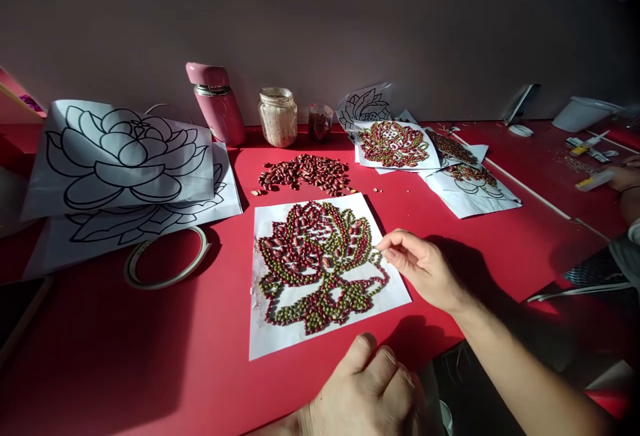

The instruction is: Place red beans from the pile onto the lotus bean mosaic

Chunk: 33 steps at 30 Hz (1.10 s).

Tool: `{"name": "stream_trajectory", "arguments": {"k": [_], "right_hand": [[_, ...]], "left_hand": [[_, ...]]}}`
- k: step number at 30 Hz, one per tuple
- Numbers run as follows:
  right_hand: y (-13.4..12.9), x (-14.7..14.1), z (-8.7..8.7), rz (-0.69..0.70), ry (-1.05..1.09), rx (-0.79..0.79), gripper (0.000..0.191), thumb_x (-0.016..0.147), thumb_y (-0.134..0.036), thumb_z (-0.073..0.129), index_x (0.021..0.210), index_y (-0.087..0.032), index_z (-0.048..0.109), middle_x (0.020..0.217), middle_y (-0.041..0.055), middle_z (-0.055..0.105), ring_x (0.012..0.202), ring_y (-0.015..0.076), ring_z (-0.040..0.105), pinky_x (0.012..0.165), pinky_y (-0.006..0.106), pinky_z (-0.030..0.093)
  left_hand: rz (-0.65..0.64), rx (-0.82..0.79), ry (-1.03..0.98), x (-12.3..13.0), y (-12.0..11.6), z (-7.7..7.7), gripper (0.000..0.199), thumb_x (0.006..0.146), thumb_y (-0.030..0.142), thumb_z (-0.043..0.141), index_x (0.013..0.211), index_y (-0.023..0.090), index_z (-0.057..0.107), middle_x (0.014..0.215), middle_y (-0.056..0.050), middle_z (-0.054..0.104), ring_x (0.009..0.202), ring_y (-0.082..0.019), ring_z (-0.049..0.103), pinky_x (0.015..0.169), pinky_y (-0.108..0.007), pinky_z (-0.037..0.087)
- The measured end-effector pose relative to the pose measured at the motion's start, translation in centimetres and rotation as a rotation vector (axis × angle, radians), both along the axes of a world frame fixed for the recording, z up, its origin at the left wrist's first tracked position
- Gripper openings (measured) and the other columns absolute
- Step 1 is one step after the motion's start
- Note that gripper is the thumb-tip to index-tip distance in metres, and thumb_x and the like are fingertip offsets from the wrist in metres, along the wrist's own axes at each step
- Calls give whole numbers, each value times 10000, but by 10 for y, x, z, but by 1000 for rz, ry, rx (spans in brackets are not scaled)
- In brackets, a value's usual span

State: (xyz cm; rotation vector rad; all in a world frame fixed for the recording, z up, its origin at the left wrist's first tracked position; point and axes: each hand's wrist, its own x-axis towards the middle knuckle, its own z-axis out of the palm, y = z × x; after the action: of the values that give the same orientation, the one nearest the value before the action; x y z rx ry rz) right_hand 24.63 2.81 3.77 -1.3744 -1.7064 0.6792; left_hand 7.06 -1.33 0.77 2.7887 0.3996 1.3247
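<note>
A white sheet (261, 346) lies on the red table, its lotus-like flower picture (320, 269) built up from dark red and green beans. At its right edge my right hand (425, 268) has thumb and forefinger pinched together over the outline. Whatever sits between those fingertips is too small to make out. My left hand (373, 389) is closed just off the sheet's near edge, knuckles up; its palm is hidden. Beyond the sheet lies a loose pile of dark red speckled beans (307, 174).
Left are printed flower outlines (130, 156) and a roll of pale tape (167, 283). A pink flask (219, 106), cloudy jar (278, 118) and small dark cup (320, 123) line the wall. Finished-looking bean pictures (395, 145) lie back right; another person's hand (627, 176) is far right.
</note>
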Motion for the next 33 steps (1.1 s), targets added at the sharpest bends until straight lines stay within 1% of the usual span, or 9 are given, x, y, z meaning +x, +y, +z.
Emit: {"name": "stream_trajectory", "arguments": {"k": [3,6,10,12,15,19,24,28,33], "right_hand": [[-13,-6,-4,61,-98,85,119,869,-223,490,871,-184,602,822,29,512,768,124,521,680,231,445],[-20,-10,-9,78,-170,150,148,860,-207,501,901,-192,642,785,31,469,732,127,504,625,232,454],[-21,-13,-14,88,-220,185,169,849,-200,518,918,-187,671,738,22,424,677,119,471,567,224,445],[-21,-14,-16,92,-244,200,171,840,-191,529,921,-189,680,728,18,419,658,113,458,547,218,435],[-21,-14,-19,95,-287,226,184,832,-175,532,931,-187,687,720,20,425,650,114,458,551,229,432],[-21,-14,-21,114,-332,222,221,835,-174,520,988,-211,674,710,18,428,656,121,459,549,237,431],[-22,-14,-18,122,-299,194,267,846,-161,496,1054,-245,641,717,19,436,659,126,460,551,246,436],[-22,-13,-19,94,-221,179,270,858,-161,480,1062,-258,628,748,22,438,682,126,471,567,242,446],[-22,-12,-21,6,-289,184,234,830,-170,531,1039,-209,628,839,44,450,777,145,491,663,272,457]], "left_hand": [[9,-16,8,0,-3,-1,170,807,167,494,655,126,559,608,25,547,632,-104,514,640,-312,341],[11,-14,23,5,-5,3,145,794,145,505,658,130,553,588,33,529,596,-94,484,612,-302,317],[-6,-37,-8,17,-5,7,184,809,158,478,633,140,531,539,46,482,528,-91,413,561,-292,277],[2,-66,-29,21,-5,5,168,779,156,508,611,143,516,531,46,477,538,-95,414,572,-289,282],[28,-110,-11,20,-6,-5,75,736,156,545,663,143,539,555,42,503,590,-105,448,631,-296,304],[32,-155,8,13,-6,-12,60,742,155,532,682,149,529,559,46,502,613,-103,455,643,-294,299],[9,-145,36,10,-2,-6,98,750,162,527,657,156,500,583,52,507,595,-105,431,602,-296,270],[26,-130,31,10,-1,-4,111,741,154,523,634,157,494,570,49,493,575,-105,417,594,-298,262],[52,-141,9,13,-3,-8,118,720,156,543,612,159,498,537,50,474,565,-102,416,599,-284,284]]}}
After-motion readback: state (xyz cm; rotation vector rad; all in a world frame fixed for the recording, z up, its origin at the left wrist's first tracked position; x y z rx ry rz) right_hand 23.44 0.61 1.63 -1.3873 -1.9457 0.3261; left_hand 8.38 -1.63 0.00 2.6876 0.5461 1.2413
